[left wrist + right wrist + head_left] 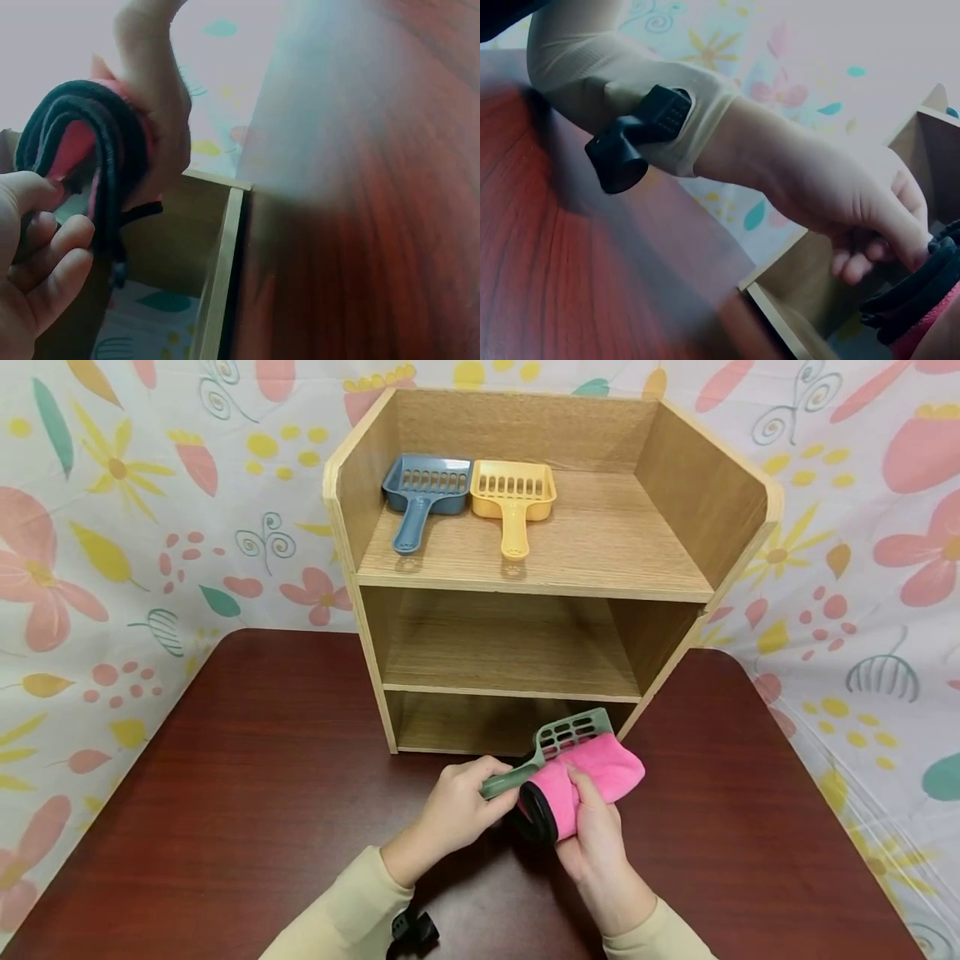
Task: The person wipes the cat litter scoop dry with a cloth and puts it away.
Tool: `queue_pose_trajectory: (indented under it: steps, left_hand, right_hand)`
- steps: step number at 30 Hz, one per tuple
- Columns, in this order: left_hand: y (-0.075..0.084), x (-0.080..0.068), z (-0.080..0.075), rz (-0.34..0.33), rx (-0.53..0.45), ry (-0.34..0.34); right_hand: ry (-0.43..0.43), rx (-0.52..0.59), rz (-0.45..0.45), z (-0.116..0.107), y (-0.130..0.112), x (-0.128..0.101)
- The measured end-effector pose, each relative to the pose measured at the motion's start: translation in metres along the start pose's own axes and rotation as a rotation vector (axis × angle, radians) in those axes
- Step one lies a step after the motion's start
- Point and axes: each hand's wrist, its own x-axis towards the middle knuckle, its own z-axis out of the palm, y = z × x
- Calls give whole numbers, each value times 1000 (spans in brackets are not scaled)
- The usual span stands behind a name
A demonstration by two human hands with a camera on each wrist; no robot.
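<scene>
My left hand [457, 806] grips the handle of a green slotted scoop [570, 735], held just above the dark red table [225, 793] in front of the wooden shelf unit [517, 577]. My right hand [596, 835] holds a folded pink cloth with black edging [581, 781] pressed against the scoop's head, thumb on top. In the left wrist view the cloth's black-edged fold [82, 142] shows between my left hand's fingers [45, 255] and my right hand [157, 97]. The right wrist view shows my left hand [840, 195] and the cloth's edge [922, 300].
A blue scoop [423, 493] and a yellow scoop [513, 497] lie side by side on the shelf unit's top level. Its middle and bottom levels show nothing inside. A flowered backdrop [112, 527] surrounds the table on three sides.
</scene>
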Motion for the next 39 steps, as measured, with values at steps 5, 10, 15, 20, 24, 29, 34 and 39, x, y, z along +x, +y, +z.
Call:
queue_pose_trajectory:
  steps: [5,10,15,20,24,29,34,39]
  left_hand:
    - [-2,3,-4,17,-23,-13]
    - [-3,4,-8,-5,-50,-35]
    - [-2,6,-14,4,-41,-47]
    - [-3,6,-20,-56,-58,-92]
    - [-5,7,-25,-103,-89,-139]
    - [-5,10,-31,-110,-135,-203]
    - [-3,13,-36,-155,-201,-287]
    - [-1,16,-40,-205,-252,-364]
  right_hand:
    - [19,-1,-20,-1,-2,1]
    - [19,17,-35,-2,-4,2]
    - [16,-35,-55,-9,-10,2]
    - [-28,-224,-57,-22,-23,4]
    - [-136,-443,-8,-32,-38,7]
    - [-280,-625,46,-41,-59,13]
    - [-397,-676,95,-43,-73,19]
    - [-485,-716,130,-43,-78,23]
